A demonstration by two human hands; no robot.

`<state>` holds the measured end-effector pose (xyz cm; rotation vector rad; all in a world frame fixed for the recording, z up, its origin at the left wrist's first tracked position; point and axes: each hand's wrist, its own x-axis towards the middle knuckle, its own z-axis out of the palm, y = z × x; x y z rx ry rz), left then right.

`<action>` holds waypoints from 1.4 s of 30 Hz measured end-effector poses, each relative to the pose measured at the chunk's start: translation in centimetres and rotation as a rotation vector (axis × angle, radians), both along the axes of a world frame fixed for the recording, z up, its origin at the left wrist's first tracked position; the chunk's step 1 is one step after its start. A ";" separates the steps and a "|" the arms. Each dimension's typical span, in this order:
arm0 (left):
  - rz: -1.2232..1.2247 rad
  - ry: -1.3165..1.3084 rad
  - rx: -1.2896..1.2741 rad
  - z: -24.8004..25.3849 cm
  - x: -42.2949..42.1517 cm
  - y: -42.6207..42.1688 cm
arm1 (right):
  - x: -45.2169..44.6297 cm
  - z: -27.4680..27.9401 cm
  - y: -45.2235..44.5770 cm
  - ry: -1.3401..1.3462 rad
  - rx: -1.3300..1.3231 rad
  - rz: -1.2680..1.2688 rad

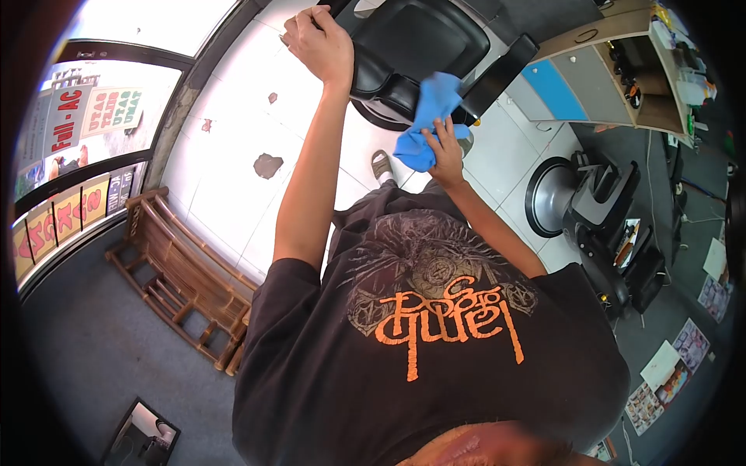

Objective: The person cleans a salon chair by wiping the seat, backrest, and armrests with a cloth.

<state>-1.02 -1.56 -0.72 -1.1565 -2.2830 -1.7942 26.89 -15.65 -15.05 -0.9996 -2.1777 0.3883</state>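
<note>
My right hand (447,154) grips a crumpled blue cloth (440,97), its upper end blurred, against the near edge of a black padded barber chair (423,39). The chair's armrest (497,81) runs just to the right of the cloth. My left hand (318,46) is at the chair's left side with its fingers curled. Whatever those fingers close on, if anything, is hidden. Below the cloth, a sandalled foot (381,165) stands on the white tiles.
Dark patches (268,165) mark the tiled floor (233,140). A bamboo bench (183,272) stands left, near glass windows with signs (70,116). At right are a cabinet with blue and grey doors (556,89) and another black chair on a round metal base (552,198).
</note>
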 end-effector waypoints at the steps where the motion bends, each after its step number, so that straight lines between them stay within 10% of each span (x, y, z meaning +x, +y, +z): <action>1: -0.007 -0.018 -0.001 -0.1 0.1 0.0 | 0.5 -0.9 -0.8 0.007 -0.061 -0.030; 6: -0.017 0.003 -0.021 0.3 0.3 0.2 | 3.2 -4.8 -4.2 0.088 -0.613 -0.172; 9: -0.032 -0.005 -0.020 0.2 0.2 0.0 | 3.9 -5.6 -5.5 0.835 -1.492 -0.571; 12: -0.042 -0.045 0.014 0.2 0.1 0.2 | 1.7 1.0 -4.3 1.401 -1.644 -0.718; 19: -0.061 -0.042 -0.046 0.8 0.0 0.0 | -4.3 5.2 4.3 1.573 -1.708 -0.404; 32: -0.111 -0.023 -0.109 1.5 0.2 -0.5 | 2.7 -15.2 3.9 0.985 -1.397 -1.209; 42: -0.101 0.051 -0.171 1.2 0.3 0.5 | -4.8 2.2 3.1 0.867 -1.101 -0.777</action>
